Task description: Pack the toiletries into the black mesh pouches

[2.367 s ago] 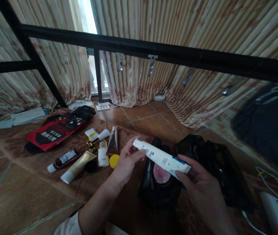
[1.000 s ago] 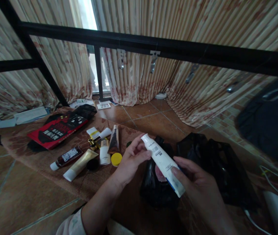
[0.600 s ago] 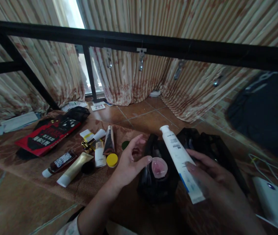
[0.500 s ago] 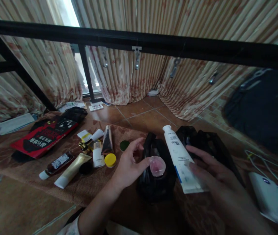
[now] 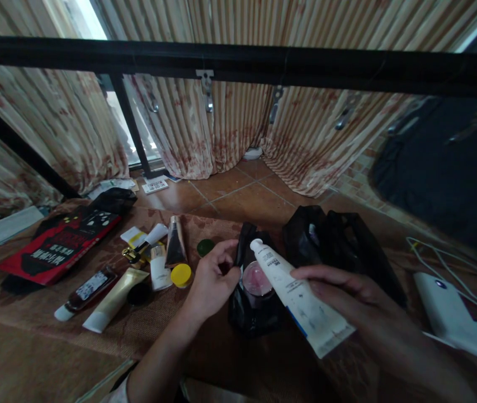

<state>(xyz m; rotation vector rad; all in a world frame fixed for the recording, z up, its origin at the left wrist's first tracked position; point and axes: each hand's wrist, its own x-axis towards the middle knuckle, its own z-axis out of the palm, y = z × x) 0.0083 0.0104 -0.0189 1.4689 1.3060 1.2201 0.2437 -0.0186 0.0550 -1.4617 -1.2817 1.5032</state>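
Observation:
My right hand [image 5: 347,294] grips a white squeeze tube [image 5: 299,294] with dark print, its capped end slanting up and left above a black plastic bag [image 5: 255,319]. On the bag's left side, my left hand [image 5: 213,277] pinches the rim between thumb and fingers. A round, clear-topped pink container [image 5: 257,278] shows in the bag's mouth, right beside my left thumb and partly covered by the tube. Close to my left wrist are a yellow-lidded jar [image 5: 181,275], a white bottle [image 5: 160,268] and a dark tube [image 5: 175,243].
Farther left lie a gold tube [image 5: 116,299], a dark red bottle [image 5: 87,291] and a red package [image 5: 60,246]. Another black bag [image 5: 339,238] sits behind my right hand. A white device [image 5: 452,313] with cables is at right. A dark metal bar [image 5: 238,64] crosses above.
My right hand has brought the white tube leftward, tilting it more over the bag and the pink container. My left fingers have closed at the bag's rim. The view has shifted slightly.

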